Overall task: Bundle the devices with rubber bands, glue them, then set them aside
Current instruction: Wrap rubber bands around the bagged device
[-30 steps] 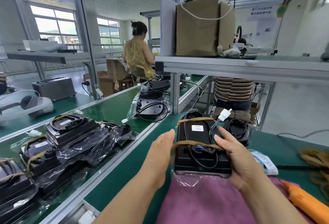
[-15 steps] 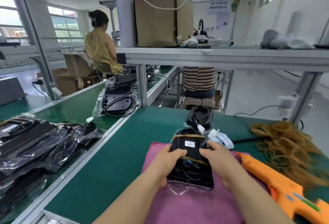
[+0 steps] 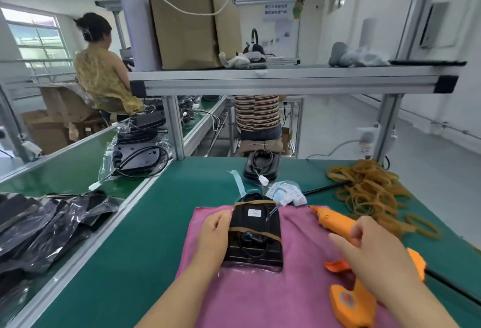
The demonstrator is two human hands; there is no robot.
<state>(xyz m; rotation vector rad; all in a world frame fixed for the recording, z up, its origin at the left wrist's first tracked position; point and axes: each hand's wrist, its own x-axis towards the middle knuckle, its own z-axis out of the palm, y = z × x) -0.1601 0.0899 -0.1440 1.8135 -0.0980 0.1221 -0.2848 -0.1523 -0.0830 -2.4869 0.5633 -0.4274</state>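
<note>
A black device [image 3: 253, 236] bound with two tan rubber bands lies on a pink cloth [image 3: 260, 299] in front of me. My left hand [image 3: 212, 236] holds its left side, fingers curled over the edge. My right hand [image 3: 372, 252] hovers above an orange glue gun [image 3: 335, 221] that lies on the cloth's right part; the fingers are loosely bent and grip nothing. A heap of loose tan rubber bands [image 3: 369, 192] sits at the right of the green table.
Another black device [image 3: 261, 167] with a coiled cable lies further back, a small plastic packet [image 3: 285, 193] before it. Bagged black devices [image 3: 46, 226] cover the conveyor on the left. An aluminium shelf [image 3: 286, 80] spans overhead. Two people sit beyond.
The device came down from in front of me onto the pink cloth. My right hand let go of it and moved right, over the glue gun.
</note>
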